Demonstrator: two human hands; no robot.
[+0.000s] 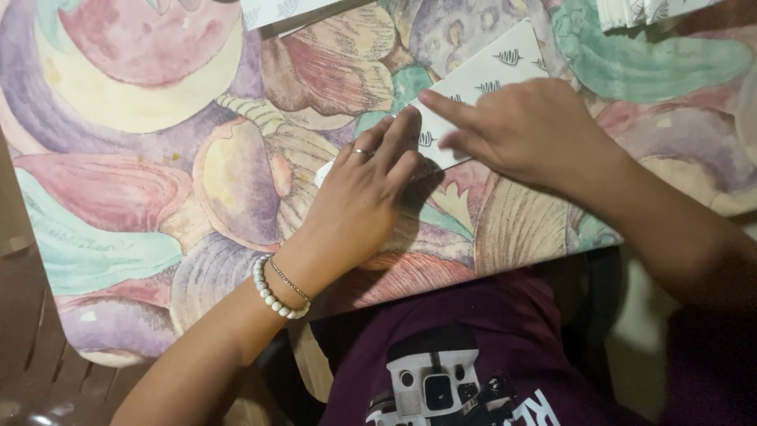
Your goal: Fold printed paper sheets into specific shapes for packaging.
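A white paper sheet (493,72) with small dark leaf prints lies on the table (134,197), which has a pastel painted cover. My left hand (367,189), with a ring and a pearl bracelet, rests on the paper's near left edge with fingers flat. My right hand (520,126) presses on the paper's near side, index finger stretched left along a fold toward the left hand's fingertips. The hands hide the near part of the sheet.
More white printed paper (276,9) shows at the far edge, and a stack of folded white pieces (643,11) sits at the far right. A brown plastic chair (31,347) stands at the left. The table's near edge runs just past my wrists.
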